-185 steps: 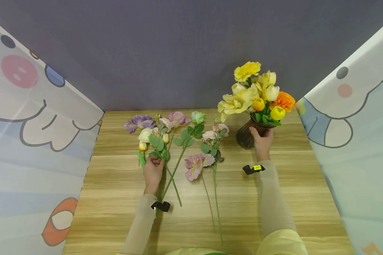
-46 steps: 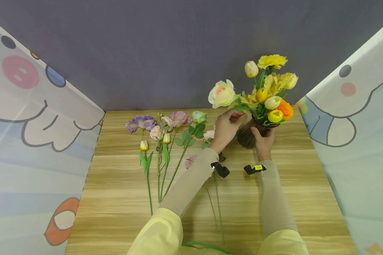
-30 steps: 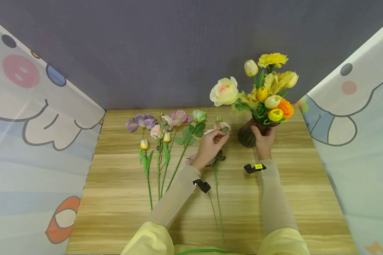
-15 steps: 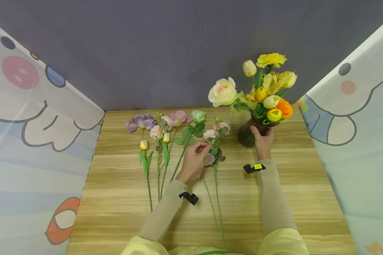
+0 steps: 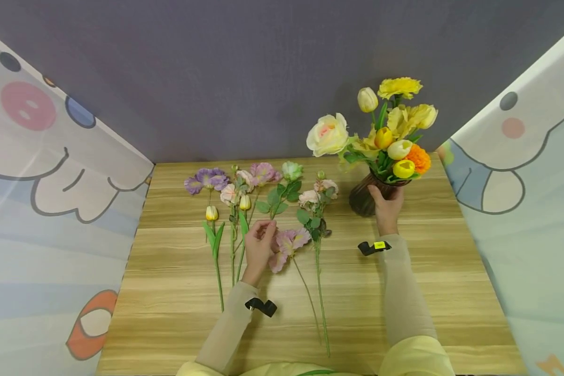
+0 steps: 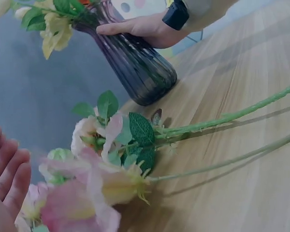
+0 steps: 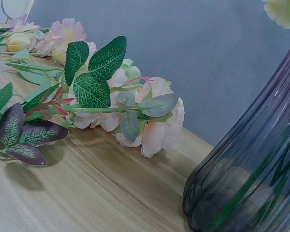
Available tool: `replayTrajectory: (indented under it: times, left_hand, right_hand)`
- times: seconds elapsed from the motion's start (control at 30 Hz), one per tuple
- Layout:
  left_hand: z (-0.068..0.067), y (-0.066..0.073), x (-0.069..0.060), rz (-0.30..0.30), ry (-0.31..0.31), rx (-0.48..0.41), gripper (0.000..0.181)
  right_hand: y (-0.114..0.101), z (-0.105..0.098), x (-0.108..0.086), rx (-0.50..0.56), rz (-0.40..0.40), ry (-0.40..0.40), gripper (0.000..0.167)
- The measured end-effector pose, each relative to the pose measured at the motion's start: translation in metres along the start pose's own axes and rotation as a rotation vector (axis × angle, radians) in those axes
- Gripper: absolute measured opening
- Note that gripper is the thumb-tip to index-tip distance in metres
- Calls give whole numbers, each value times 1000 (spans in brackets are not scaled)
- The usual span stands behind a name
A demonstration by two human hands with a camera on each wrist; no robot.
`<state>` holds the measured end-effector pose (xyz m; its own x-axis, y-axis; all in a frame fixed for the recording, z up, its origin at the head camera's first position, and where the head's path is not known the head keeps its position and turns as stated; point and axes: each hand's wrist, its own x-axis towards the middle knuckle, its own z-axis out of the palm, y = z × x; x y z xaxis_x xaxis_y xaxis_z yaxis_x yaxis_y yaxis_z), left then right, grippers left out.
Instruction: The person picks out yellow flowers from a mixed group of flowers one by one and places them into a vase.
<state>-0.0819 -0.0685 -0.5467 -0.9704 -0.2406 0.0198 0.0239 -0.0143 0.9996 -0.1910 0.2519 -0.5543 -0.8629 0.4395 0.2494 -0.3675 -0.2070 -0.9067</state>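
Note:
My right hand (image 5: 388, 209) grips the neck of a dark ribbed glass vase (image 5: 363, 198) at the right rear of the table. The vase holds yellow and cream tulips, an orange bloom (image 5: 418, 159) and a cream rose (image 5: 328, 134) leaning out leftward. My left hand (image 5: 259, 245) hovers over the lying flowers with relaxed fingers and nothing in them. Just right of it lies a pink-purple iris-like flower (image 5: 289, 244). In the left wrist view that hand's fingers (image 6: 14, 179) are beside the pink petals. The right wrist view shows the stems through the vase glass (image 7: 251, 193).
Left of the left hand lie yellow-white tulips (image 5: 211, 213), a purple flower (image 5: 207, 180) and pale pink blooms (image 5: 229, 195). A pale green rose (image 5: 292, 171) lies behind it. A pale pink rose stem (image 5: 318, 271) lies nearer the vase. A grey wall (image 5: 244, 78) rises behind the table.
The cream rose went from the left flower group into the vase, and my left hand let go of it. That hand then moved back left and nearer. My right hand stayed on the vase.

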Motion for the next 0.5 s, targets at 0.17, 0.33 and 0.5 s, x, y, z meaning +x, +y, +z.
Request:
replayTrajectory:
  times: [0.17, 0.33, 0.5]
  left_hand:
    - [-14, -7, -1, -35, 52, 6, 23]
    - [-34, -21, -4, -43, 121, 116, 19]
    - [-54, -31, -8, -21, 160, 310, 17]
  right_hand:
    - [1, -1, 0, -7, -1, -7, 59]
    - [2, -2, 1, -26, 13, -6, 60]
    - [0, -2, 1, 3, 17, -7, 59]
